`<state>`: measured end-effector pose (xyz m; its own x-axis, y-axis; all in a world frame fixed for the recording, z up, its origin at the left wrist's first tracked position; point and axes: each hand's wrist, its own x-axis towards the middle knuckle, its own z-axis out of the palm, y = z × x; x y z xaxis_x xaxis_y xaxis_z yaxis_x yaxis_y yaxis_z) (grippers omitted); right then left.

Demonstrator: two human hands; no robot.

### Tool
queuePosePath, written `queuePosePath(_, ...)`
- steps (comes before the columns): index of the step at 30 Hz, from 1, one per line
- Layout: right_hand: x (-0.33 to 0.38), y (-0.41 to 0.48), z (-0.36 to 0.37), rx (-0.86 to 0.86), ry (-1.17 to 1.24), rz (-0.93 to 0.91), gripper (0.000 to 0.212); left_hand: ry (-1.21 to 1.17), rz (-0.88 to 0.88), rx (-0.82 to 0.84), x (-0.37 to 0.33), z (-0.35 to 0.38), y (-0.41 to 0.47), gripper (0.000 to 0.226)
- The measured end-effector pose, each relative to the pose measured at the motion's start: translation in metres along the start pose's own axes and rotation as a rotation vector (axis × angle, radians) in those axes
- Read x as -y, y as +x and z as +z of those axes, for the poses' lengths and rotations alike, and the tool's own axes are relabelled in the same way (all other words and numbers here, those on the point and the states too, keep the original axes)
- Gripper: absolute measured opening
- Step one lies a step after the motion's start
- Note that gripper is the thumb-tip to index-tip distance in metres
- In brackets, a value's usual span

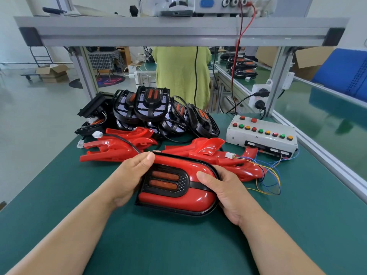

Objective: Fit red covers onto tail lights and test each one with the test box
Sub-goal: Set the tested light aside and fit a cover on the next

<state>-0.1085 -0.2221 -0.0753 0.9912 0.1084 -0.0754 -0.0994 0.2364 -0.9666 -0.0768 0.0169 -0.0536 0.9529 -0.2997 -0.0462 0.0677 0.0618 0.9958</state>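
Your left hand [131, 175] grips the left end of a glossy red-covered, black-rimmed plastic tail light [178, 197]. Your right hand [224, 193] grips its right end, thumb on the cover. The light is at the centre of the green bench mat [178, 245]. Loose red plastic covers [119, 147] lie at 12 o'clock, with bare black tail lights [151, 108] piled beyond. A grey test box [262, 139] with coloured buttons sits at 2 o'clock, its labels too small to read.

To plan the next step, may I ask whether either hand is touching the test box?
No, the left hand and the right hand both grip the tail light.
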Motion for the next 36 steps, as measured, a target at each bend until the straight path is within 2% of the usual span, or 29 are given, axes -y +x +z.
queuePosePath(2, 0.001, -0.001, 0.0, 0.006, 0.002, -0.005, 0.055, -0.132, -0.054, 0.038, -0.001, 0.002, 0.0, 0.052)
queuePosePath(5, 0.001, -0.002, 0.0, 0.014, -0.004, -0.01, 0.057, -0.195, -0.066, 0.051, -0.002, 0.006, -0.001, 0.048)
queuePosePath(9, 0.002, -0.003, -0.001, 0.02, -0.021, -0.014, 0.058, -0.192, -0.031, -0.024, 0.0, 0.009, -0.002, 0.044)
queuePosePath(13, 0.003, -0.003, -0.001, 0.018, -0.015, -0.008, 0.059, -0.152, -0.012, -0.018, -0.006, 0.007, -0.002, 0.042)
queuePosePath(19, 0.002, -0.003, 0.0, 0.007, -0.029, -0.013, 0.036, -0.157, -0.043, -0.016, -0.011, 0.008, 0.0, 0.046)
queuePosePath(31, 0.001, -0.002, 0.001, 0.004, -0.035, -0.025, 0.045, -0.181, -0.046, -0.044, -0.007, 0.008, 0.002, 0.042)
queuePosePath(36, 0.003, -0.003, 0.0, 0.003, -0.033, -0.009, 0.039, -0.166, -0.073, 0.038, -0.008, 0.005, 0.0, 0.037)
